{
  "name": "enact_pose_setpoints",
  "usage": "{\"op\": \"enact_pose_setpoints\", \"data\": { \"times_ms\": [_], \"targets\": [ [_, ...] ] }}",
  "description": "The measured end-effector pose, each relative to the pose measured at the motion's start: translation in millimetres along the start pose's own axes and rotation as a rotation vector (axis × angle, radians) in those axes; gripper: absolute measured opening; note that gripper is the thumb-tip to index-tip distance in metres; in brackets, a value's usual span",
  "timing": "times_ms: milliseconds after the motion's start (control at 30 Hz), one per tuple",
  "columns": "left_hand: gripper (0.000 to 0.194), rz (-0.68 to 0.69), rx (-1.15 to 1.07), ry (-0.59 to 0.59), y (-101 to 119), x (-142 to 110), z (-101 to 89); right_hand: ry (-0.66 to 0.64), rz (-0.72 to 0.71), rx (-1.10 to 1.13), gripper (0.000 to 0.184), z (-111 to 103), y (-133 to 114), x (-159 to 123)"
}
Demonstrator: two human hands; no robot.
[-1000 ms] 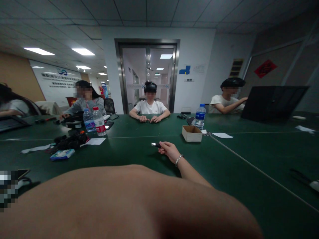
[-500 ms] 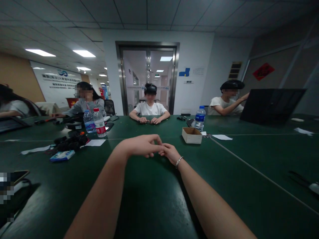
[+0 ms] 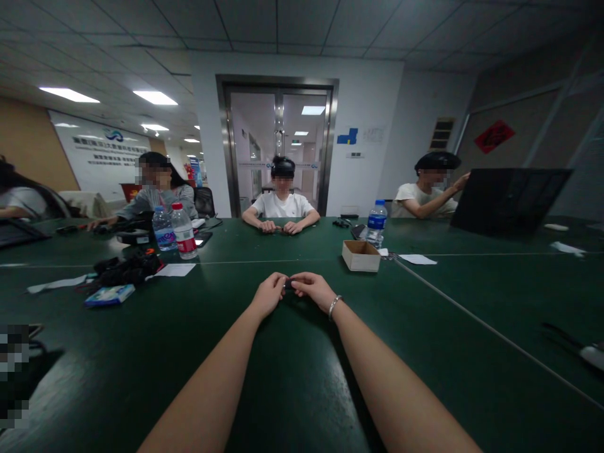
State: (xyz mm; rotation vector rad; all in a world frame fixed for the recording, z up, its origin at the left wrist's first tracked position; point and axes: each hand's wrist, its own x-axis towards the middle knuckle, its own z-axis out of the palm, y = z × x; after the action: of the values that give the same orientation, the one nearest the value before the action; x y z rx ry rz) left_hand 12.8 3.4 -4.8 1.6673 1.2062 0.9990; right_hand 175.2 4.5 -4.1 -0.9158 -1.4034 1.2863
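Between my two hands, low over the green table (image 3: 292, 365), is a small dark USB flash drive (image 3: 289, 284). My right hand (image 3: 317, 290), with a silver bracelet at its wrist, pinches the drive's right end between thumb and fingers. My left hand (image 3: 270, 294) has its fingers closed at the other end, covering the metal plug. Most of the drive is hidden by the fingertips.
An open cardboard box (image 3: 361, 261) stands right of my hands, with a water bottle (image 3: 376, 224) behind it. Two bottles (image 3: 184, 236), dark tangled gear (image 3: 123, 269) and a blue-white packet (image 3: 109, 296) are at left. Several people sit around; one opposite (image 3: 283, 204).
My left arm, at first sweeping across close to the camera, reached forward to my right hand. Its fingers have since closed on the plug end of the flash drive.
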Motion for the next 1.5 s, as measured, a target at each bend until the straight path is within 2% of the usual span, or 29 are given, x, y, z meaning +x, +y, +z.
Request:
{"op": "enact_pose_setpoints", "data": {
  "times_ms": [200, 333, 433, 533, 600, 700, 800, 867, 967, 1100, 1167, 1300, 1400, 1500],
  "targets": [
    [0.033, 0.119, -0.101, 0.002, 1, -5, -7.4, 0.026, 0.003, 0.031, 0.04, -2, 1, 0],
    [0.036, 0.031, -0.195, -0.013, 2, -3, -11.0, 0.049, 0.005, 0.036, 0.038, -2, 1, 0],
    [0.035, -0.051, -0.179, -0.005, 0, -1, -10.5, 0.055, 0.008, 0.044, 0.039, -1, 1, 0],
    [0.03, 0.01, -0.153, -0.021, 0, -2, -9.9, 0.053, 0.002, 0.041, 0.04, -1, 1, 0],
    [0.035, 0.064, -0.18, -0.008, 0, -3, -10.1, 0.051, -0.004, 0.039, 0.039, -1, 2, 1],
    [0.04, 0.037, -0.23, 0.007, 0, -4, -10.3, 0.051, -0.004, 0.049, 0.038, -2, 3, 1],
    [0.035, -0.002, -0.187, -0.019, -1, -3, -9.6, 0.044, -0.004, 0.052, 0.038, -2, 4, 1],
    [0.032, 0.048, -0.126, -0.031, 0, -4, -9.2, 0.04, -0.005, 0.048, 0.037, -2, 4, 1],
    [0.043, 0.101, -0.092, -0.023, 2, -5, -9.3, 0.047, -0.002, 0.044, 0.036, -1, 1, 0],
    [0.034, 0.017, -0.088, -0.03, 1, -5, -9.3, 0.051, 0.004, 0.047, 0.035, 0, 0, -1],
    [0.032, 0.035, -0.079, -0.03, 0, -4, -9.2, 0.049, -0.001, 0.047, 0.036, 0, 1, -1],
    [0.049, 0.075, -0.093, 0.016, -1, -3, -9.8, 0.055, -0.006, 0.048, 0.035, -1, 2, 0],
    [0.036, 0.021, -0.088, -0.028, 0, -4, -10.1, 0.051, 0.0, 0.044, 0.036, -1, 1, 0],
    [0.035, 0.059, -0.07, -0.033, 0, -5, -10.2, 0.046, 0.005, 0.047, 0.037, -1, 0, -1]
  ]
}}
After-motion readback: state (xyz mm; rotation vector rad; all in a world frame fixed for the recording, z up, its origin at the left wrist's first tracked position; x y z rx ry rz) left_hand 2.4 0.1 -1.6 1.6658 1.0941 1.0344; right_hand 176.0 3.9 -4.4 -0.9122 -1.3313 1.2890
